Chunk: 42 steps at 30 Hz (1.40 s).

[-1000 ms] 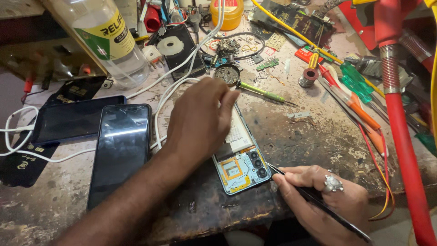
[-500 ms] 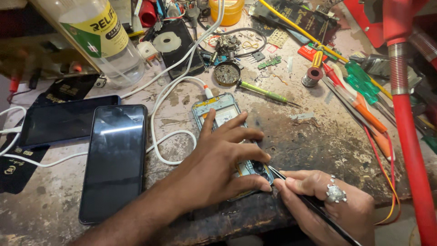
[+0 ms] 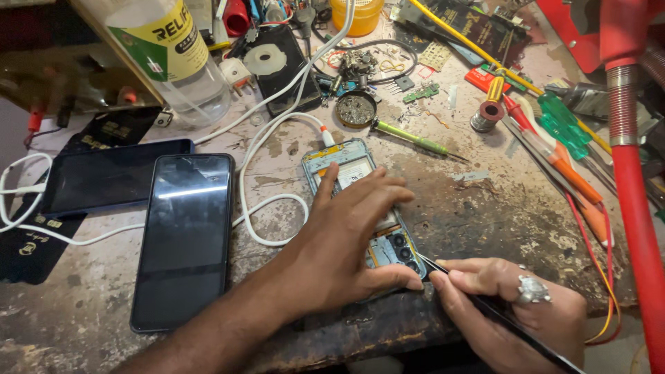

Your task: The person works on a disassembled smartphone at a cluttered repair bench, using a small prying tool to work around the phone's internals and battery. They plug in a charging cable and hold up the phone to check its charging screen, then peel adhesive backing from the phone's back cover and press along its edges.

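Left hand (image 3: 346, 239) lies flat, fingers spread, pressing the opened phone (image 3: 360, 201) at the bench's near edge. Right hand (image 3: 509, 305) pinches black tweezers (image 3: 485, 312) at its camera corner. Two intact phones (image 3: 183, 235) lie left; white cable (image 3: 263, 201) loops between.

The left hand (image 3: 346, 242) lies spread over an opened phone (image 3: 360, 208) with its back cover off, pinning it to the worn worktop (image 3: 485, 215). Just right of that grip, the right hand (image 3: 512, 305), wearing a ring, pinches black tweezers (image 3: 485, 308) whose tip touches the phone's lower corner by the camera lenses. Left of the grip lies a dark smartphone (image 3: 183, 239), a white cable (image 3: 263, 201) looping between them.
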Available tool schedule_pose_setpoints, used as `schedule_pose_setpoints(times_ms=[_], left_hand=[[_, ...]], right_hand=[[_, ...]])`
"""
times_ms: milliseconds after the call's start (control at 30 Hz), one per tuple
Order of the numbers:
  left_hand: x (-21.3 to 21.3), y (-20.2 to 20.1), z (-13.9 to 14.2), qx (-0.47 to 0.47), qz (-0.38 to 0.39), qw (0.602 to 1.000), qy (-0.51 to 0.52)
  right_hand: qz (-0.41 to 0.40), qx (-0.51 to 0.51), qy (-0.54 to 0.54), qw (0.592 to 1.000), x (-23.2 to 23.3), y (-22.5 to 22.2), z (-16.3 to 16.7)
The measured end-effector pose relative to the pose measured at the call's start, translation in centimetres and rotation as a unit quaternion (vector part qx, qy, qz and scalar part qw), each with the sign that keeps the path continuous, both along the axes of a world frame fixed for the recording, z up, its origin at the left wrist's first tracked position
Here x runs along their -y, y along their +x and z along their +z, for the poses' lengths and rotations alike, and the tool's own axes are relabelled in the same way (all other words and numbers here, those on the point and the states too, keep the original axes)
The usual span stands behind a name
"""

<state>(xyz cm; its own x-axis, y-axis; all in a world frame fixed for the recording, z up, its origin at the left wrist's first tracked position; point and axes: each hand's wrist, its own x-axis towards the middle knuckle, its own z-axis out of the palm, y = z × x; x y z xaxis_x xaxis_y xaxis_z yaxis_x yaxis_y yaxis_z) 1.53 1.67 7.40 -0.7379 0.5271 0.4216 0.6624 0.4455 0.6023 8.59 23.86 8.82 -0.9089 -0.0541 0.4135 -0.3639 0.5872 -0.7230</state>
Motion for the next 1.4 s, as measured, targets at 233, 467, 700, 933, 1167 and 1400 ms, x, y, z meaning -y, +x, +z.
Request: schedule_pose_setpoints(times_ms=[233,467,700,933,1167,1400], left_hand=[[0.0,-0.1,-0.2,-0.036,0.013,0.999,0.015],[0.6,-0.1,-0.2,-0.024,0.004,0.999,0.024],[0.7,0.0,0.0,-0.012,-0.013,1.000,0.010],[1.2,-0.1,0.7,-0.050,0.065,0.997,-0.011],[1.5,-0.2,0.3,-0.045,0.081,0.995,-0.045],[1.9,0.0,0.4,-0.052,0.070,0.996,-0.027]], right_hand=[[-0.003,-0.017,0.050,0.999,0.3,-0.7,0.2],[-0.016,0.002,0.044,0.999,1.5,-1.0,0.8],[-0.012,-0.039,0.115,0.993,2.4,-2.2,1.6],[-0.061,0.006,0.057,0.997,3.2,-2.7,1.6],[-0.025,-0.045,0.141,0.989,3.5,-3.1,2.0],[0.007,-0.064,0.146,0.987,3.9,-4.1,1.8]])
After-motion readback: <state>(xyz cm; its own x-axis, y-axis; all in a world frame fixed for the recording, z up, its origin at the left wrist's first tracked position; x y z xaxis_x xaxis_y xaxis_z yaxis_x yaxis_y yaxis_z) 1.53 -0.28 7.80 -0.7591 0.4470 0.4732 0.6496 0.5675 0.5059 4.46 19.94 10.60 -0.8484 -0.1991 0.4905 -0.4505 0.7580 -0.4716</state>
